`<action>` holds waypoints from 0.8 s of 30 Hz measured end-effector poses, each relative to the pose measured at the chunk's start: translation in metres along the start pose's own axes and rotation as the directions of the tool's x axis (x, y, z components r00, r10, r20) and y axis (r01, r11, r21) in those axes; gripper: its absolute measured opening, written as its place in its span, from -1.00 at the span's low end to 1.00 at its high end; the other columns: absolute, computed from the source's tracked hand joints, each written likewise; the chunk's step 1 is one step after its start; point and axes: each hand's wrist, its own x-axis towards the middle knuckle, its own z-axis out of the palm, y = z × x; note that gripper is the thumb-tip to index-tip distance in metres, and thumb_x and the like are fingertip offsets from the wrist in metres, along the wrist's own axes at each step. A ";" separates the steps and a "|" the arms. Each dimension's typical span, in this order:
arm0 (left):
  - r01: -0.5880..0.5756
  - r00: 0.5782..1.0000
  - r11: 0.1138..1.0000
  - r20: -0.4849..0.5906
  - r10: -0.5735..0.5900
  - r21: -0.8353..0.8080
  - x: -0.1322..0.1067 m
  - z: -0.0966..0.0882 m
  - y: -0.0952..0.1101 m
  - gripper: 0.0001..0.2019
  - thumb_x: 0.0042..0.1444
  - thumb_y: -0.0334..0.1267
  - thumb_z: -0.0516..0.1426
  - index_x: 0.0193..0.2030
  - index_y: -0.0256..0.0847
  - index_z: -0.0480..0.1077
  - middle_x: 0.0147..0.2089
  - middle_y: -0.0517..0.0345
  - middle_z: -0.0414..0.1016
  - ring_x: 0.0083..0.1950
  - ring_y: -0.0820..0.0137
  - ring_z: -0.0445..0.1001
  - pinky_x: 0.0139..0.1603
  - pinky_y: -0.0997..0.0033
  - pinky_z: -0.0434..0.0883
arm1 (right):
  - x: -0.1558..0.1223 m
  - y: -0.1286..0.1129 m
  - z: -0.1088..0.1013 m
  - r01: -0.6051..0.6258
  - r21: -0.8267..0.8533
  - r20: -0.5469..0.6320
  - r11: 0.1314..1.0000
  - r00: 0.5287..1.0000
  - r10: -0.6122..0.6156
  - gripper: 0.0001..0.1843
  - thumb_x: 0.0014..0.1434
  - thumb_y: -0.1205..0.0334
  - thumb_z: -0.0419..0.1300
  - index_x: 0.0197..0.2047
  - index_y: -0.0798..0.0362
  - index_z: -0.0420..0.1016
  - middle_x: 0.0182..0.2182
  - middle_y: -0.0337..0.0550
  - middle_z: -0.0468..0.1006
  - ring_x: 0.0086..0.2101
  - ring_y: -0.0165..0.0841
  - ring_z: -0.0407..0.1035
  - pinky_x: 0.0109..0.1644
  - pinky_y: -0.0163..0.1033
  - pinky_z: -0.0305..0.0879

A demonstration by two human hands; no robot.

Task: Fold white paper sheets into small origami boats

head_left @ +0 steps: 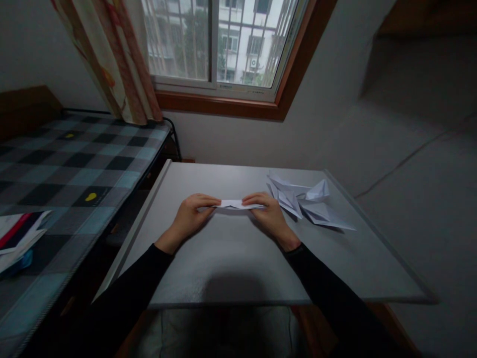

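Observation:
A narrow strip of folded white paper [234,204] lies on the grey table [231,258], a little beyond its middle. My left hand [192,214] pinches the paper's left end, fingers curled onto it. My right hand [269,213] presses and grips the right end the same way. Both arms wear black sleeves. The paper lies flat between the two hands, low against the tabletop.
Several folded white paper shapes [309,204] lie in a heap just right of my right hand. A bed with a checked blanket [70,169] stands to the left, with papers [18,238] on it. A window [219,44] and a curtain [112,59] are behind the table.

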 end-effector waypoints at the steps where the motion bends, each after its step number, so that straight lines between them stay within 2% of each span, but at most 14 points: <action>1: -0.082 0.996 0.993 0.031 0.080 0.084 -0.001 -0.001 -0.002 -0.85 0.36 -0.25 0.33 -0.01 -0.01 0.76 0.02 0.05 0.81 0.06 0.15 0.75 0.23 0.01 0.59 | 0.000 0.001 -0.002 0.067 -0.083 0.043 0.994 0.997 -0.064 -0.69 0.21 0.49 0.30 -0.19 -0.08 0.81 -0.12 -0.14 0.82 -0.07 -0.13 0.61 0.16 0.04 0.47; 3: -0.210 0.975 0.956 0.120 0.188 0.207 -0.002 -0.003 -0.006 -0.81 0.37 -0.32 0.31 0.00 0.01 0.75 0.03 0.08 0.81 0.06 0.14 0.75 0.26 -0.06 0.57 | -0.001 0.002 -0.006 0.167 -0.237 0.157 0.957 0.979 -0.132 -0.57 0.18 0.57 0.25 -0.12 -0.08 0.82 -0.08 -0.17 0.83 -0.09 -0.12 0.59 0.17 0.08 0.46; 5: -0.283 0.949 0.921 0.215 0.229 0.268 -0.004 -0.002 -0.010 -0.76 0.39 -0.35 0.27 0.05 0.00 0.74 0.10 0.08 0.80 0.11 0.13 0.74 0.29 -0.11 0.57 | -0.002 0.002 -0.007 0.228 -0.351 0.265 0.908 0.954 -0.138 -0.54 0.19 0.60 0.24 -0.06 -0.07 0.82 -0.06 -0.17 0.84 -0.10 -0.12 0.58 0.20 0.10 0.44; 9: -0.322 0.906 0.897 0.373 0.199 0.304 -0.009 0.001 -0.013 -0.59 0.45 -0.40 0.12 0.29 -0.04 0.64 0.36 0.05 0.66 0.35 0.15 0.65 0.45 -0.08 0.52 | -0.006 -0.006 -0.004 0.292 -0.438 0.405 0.851 0.908 -0.103 -0.51 0.30 0.58 0.18 0.06 -0.07 0.80 0.08 -0.15 0.81 0.08 -0.14 0.59 0.46 0.15 0.29; 13: -0.330 0.856 0.885 0.500 0.133 0.329 -0.016 0.003 -0.006 -0.33 0.38 -0.41 0.09 0.61 -0.12 0.31 0.64 -0.03 0.33 0.63 0.14 0.35 0.68 -0.08 0.25 | -0.011 -0.019 0.002 0.311 -0.472 0.477 0.825 0.877 -0.058 -0.45 0.36 0.49 0.13 0.31 0.00 0.68 0.30 -0.03 0.68 0.29 -0.12 0.52 0.62 0.21 0.09; 17: -0.322 0.823 0.878 0.563 0.074 0.355 -0.022 0.003 -0.001 -0.24 0.50 -0.17 0.11 0.75 -0.10 -0.01 0.75 -0.06 0.03 0.75 0.12 0.08 0.75 -0.08 0.03 | -0.021 -0.020 0.011 0.282 -0.450 0.512 0.847 0.859 -0.013 -0.26 0.38 0.37 0.10 0.60 0.11 0.34 0.54 0.10 0.37 0.50 -0.07 0.29 0.65 0.19 0.11; 20: -0.321 0.822 0.871 0.567 0.061 0.372 -0.023 0.003 0.001 -0.24 0.57 0.05 0.08 0.76 -0.06 -0.07 0.76 -0.07 -0.04 0.77 0.08 0.01 0.75 -0.07 -0.04 | -0.029 -0.014 0.017 0.258 -0.435 0.520 0.863 0.854 0.007 -0.20 0.45 0.28 0.08 0.70 0.15 0.11 0.62 0.15 0.18 0.59 -0.04 0.12 0.67 0.21 0.10; 24: -0.313 0.827 0.869 0.560 0.051 0.383 -0.024 0.003 0.002 -0.24 0.58 0.16 0.04 0.76 -0.02 -0.07 0.76 -0.05 -0.01 0.76 0.07 0.02 0.74 -0.06 -0.07 | -0.035 -0.005 0.021 0.254 -0.430 0.522 0.866 0.853 0.009 -0.18 0.54 0.12 0.10 0.73 0.11 -0.01 0.65 0.15 0.09 0.62 -0.04 0.01 0.69 0.22 0.04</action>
